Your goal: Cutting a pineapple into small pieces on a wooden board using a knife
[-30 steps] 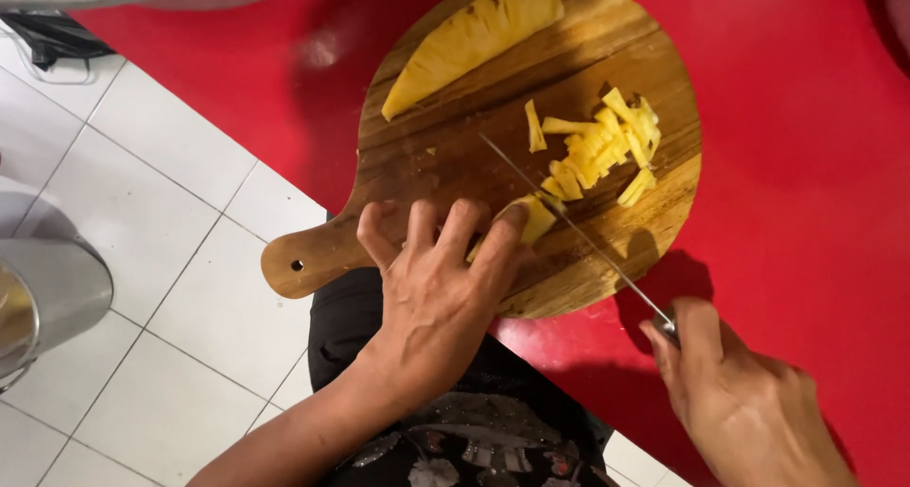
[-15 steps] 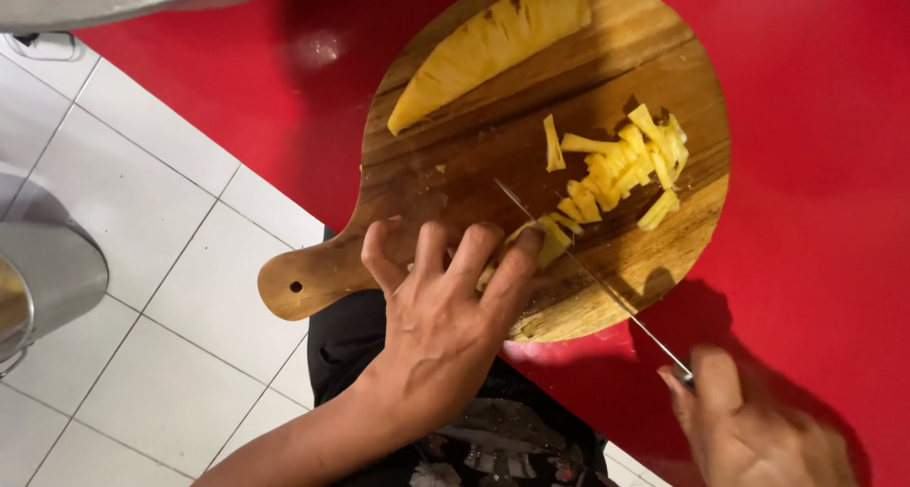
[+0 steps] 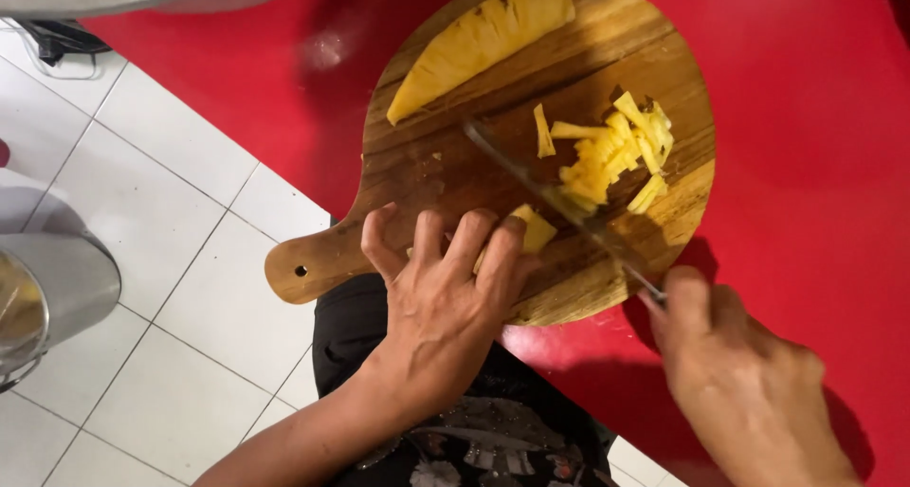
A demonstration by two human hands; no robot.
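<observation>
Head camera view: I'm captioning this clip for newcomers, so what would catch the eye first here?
The bright red table stands out, with a round wooden cutting board on it, its handle jutting over the white tiled floor. On the board, the left hand presses a yellow pineapple piece while the right hand holds a knife beside a pile of cut strips.
</observation>
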